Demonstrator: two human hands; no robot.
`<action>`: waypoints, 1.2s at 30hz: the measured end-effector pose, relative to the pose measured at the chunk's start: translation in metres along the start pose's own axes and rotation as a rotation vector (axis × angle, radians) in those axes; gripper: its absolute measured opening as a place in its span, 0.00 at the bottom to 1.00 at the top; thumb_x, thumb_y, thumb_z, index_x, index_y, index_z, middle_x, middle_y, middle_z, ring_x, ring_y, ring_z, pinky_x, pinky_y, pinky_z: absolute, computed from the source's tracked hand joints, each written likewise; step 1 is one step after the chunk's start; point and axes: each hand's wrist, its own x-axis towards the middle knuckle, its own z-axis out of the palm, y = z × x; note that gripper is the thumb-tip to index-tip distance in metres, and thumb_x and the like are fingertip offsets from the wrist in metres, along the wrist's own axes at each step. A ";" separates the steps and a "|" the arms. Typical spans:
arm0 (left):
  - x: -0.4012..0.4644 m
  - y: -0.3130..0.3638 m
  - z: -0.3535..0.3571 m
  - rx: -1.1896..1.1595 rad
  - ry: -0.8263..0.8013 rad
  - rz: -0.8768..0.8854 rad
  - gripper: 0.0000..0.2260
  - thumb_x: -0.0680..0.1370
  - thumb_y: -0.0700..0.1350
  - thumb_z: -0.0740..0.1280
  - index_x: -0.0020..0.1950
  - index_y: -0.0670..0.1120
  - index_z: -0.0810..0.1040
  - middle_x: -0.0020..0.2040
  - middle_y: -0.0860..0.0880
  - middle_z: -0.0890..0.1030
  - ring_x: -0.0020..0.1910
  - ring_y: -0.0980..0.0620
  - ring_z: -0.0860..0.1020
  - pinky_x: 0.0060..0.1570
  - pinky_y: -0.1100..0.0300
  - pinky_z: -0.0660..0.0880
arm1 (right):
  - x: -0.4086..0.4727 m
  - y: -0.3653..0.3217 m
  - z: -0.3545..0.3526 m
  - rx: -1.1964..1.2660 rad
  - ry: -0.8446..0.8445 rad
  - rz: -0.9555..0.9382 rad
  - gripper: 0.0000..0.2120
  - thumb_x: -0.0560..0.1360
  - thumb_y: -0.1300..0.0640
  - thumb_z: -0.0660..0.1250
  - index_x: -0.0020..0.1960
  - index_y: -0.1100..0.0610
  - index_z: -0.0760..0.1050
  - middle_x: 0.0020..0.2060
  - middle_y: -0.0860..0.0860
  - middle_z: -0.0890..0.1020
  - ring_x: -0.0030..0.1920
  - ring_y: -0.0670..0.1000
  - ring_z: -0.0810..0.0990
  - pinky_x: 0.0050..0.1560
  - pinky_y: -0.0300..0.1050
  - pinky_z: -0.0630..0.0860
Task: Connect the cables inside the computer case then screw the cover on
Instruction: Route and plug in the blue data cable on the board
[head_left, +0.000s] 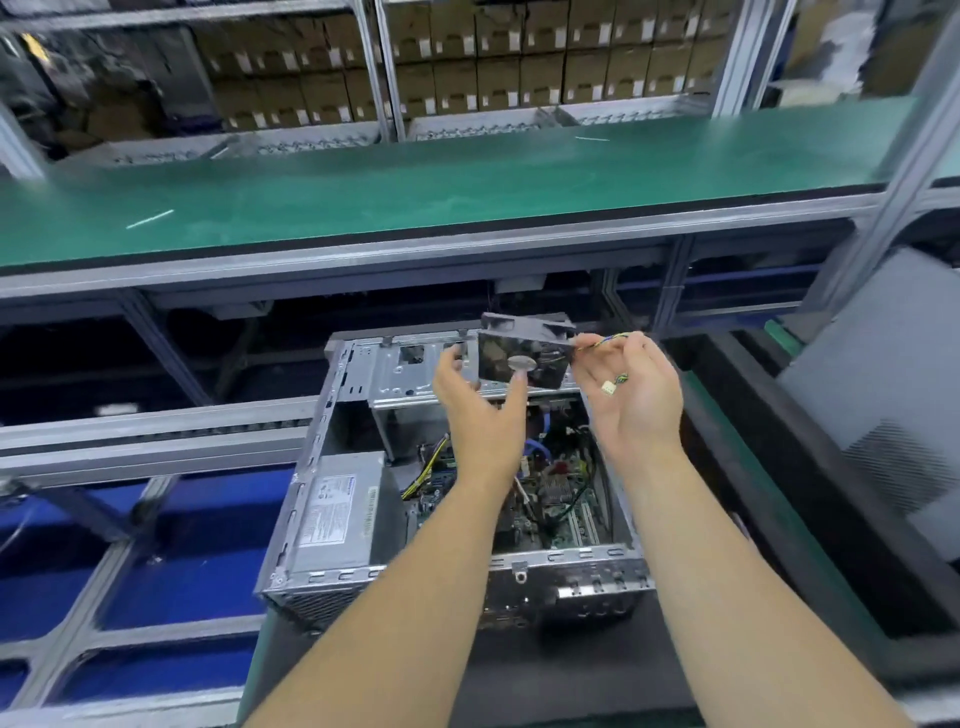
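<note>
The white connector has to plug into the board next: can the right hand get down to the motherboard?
Probably yes: the computer case is open on top, though the right hand holds the fan's cable.

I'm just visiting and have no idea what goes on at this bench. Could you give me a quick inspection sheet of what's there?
Surface: dark work mat under the case; green shelf behind.
Job's things: open computer case, cover off; black fan held above it; grey power supply inside at left.
Clutter: nothing seen.
Hands: left hand holds the fan; right hand pinches the fan's wires.
Cables: fan lead with white plug hanging loose in the right palm; blue and yellow cables inside the case.
Surroundings: racks of cardboard boxes; grey panel leaning at right, maybe the cover.
</note>
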 end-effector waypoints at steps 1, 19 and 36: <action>0.003 -0.003 -0.011 0.037 0.008 0.008 0.31 0.75 0.57 0.71 0.72 0.63 0.57 0.70 0.61 0.62 0.66 0.57 0.68 0.59 0.65 0.67 | -0.003 0.006 0.001 0.036 0.024 0.029 0.18 0.86 0.56 0.54 0.41 0.59 0.73 0.43 0.61 0.83 0.48 0.59 0.82 0.61 0.56 0.78; 0.019 -0.032 -0.075 -0.178 -0.145 -0.313 0.10 0.79 0.41 0.66 0.53 0.56 0.80 0.45 0.57 0.84 0.39 0.64 0.81 0.33 0.69 0.76 | 0.001 0.077 -0.015 -0.745 0.063 0.282 0.12 0.81 0.58 0.67 0.63 0.48 0.75 0.45 0.53 0.84 0.38 0.46 0.85 0.33 0.42 0.79; 0.024 -0.011 -0.065 0.433 -0.581 0.051 0.10 0.73 0.60 0.68 0.47 0.58 0.85 0.46 0.63 0.84 0.48 0.63 0.80 0.54 0.56 0.78 | -0.011 0.073 -0.026 -0.385 0.091 0.646 0.03 0.75 0.66 0.72 0.48 0.67 0.81 0.37 0.59 0.84 0.34 0.54 0.85 0.33 0.45 0.81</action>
